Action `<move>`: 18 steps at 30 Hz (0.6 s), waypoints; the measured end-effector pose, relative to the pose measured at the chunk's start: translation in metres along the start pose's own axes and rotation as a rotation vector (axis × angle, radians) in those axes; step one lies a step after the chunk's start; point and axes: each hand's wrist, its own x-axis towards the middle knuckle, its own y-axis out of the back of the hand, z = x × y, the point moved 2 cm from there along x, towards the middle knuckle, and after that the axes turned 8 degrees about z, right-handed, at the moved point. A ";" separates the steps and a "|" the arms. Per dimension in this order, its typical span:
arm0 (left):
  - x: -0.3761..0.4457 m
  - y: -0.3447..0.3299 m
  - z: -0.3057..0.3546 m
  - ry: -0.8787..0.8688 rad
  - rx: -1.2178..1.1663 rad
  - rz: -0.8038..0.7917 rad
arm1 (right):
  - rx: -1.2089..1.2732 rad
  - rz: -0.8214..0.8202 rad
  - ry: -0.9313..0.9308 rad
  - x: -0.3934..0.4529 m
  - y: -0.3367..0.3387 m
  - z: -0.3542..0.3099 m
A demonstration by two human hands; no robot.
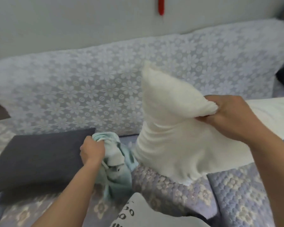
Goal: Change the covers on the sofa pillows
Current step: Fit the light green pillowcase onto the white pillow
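Note:
A bare cream pillow insert (169, 128) stands tilted over the sofa seat, right of centre. My right hand (228, 113) grips its right corner, the fabric bunched in my fingers. Left of it a crumpled light blue cover (118, 159) lies on the seat, and my left hand (92, 149) clutches its top end. A dark grey pillow (39, 158) lies flat on the seat at the left, beside my left hand.
The sofa (88, 89) has a lilac floral throw over its back and a quilted seat. A grey-white printed cushion (138, 213) sits at the bottom centre. A white pillow (272, 115) lies at the right edge. A red item (161, 5) hangs on the wall.

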 end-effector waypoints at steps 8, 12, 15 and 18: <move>0.004 0.023 -0.006 -0.298 -0.017 -0.071 | -0.465 -0.319 0.112 -0.051 -0.107 -0.002; -0.005 0.040 -0.006 -0.513 0.076 0.075 | -0.756 -0.500 0.117 -0.083 -0.154 0.004; -0.017 0.043 0.000 -0.701 0.175 0.160 | -0.628 -0.552 0.133 -0.087 -0.170 -0.016; -0.037 0.037 0.006 -0.816 0.195 0.166 | -0.539 -0.499 0.238 -0.097 -0.184 -0.029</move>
